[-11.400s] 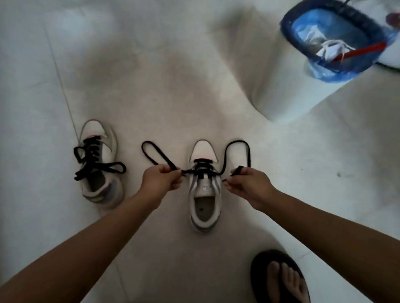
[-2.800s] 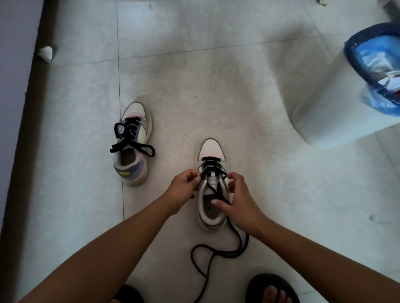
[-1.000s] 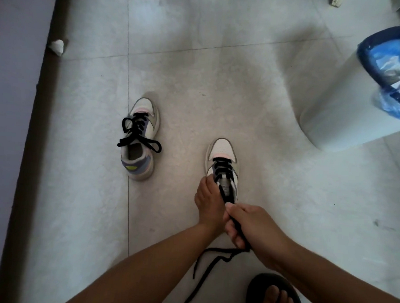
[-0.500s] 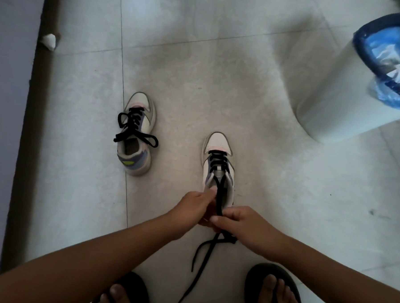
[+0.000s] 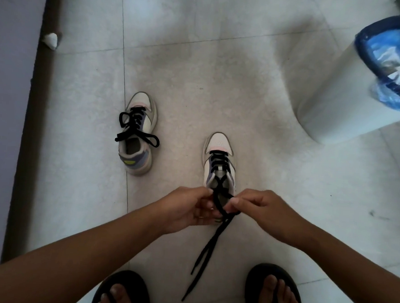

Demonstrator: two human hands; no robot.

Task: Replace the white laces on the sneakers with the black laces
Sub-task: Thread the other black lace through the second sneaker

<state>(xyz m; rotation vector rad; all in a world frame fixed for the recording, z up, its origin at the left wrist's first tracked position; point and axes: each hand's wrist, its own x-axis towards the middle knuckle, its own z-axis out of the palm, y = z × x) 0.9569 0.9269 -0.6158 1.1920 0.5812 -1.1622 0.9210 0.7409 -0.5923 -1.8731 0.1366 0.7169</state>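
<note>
Sneakers sit on the floor, two of them, and both now have black laces in them. No white laces show anywhere.

The left sneaker (image 5: pixel 137 134) is at about 10 o'clock from the hands. Its black lace (image 5: pixel 135 130) goes through the holes, and loops hang out over the sides. It looks tied, so that shoe seems done.

The right sneaker (image 5: pixel 219 162) is right in front of the person, at 12 o'clock from the hands. Its toe points away. Its black lace (image 5: pixel 219 160) criss-crosses up to the top holes.

The left hand (image 5: pixel 186 208) has curled fingers and pinches one strand of that lace. The right hand (image 5: pixel 264 212) has curled fingers too and pinches the other strand. The two strands cross just between the hands, above the heel end of the shoe. The loose lace ends (image 5: pixel 204 258) hang down toward 6 o'clock, between two feet in black sandals (image 5: pixel 274 292).

So the threading looks finished. I think only the knot and bow on this shoe are left.

A white bin with a blue bag (image 5: pixel 337 84) stands at 2 o'clock, well apart from the shoes.
</note>
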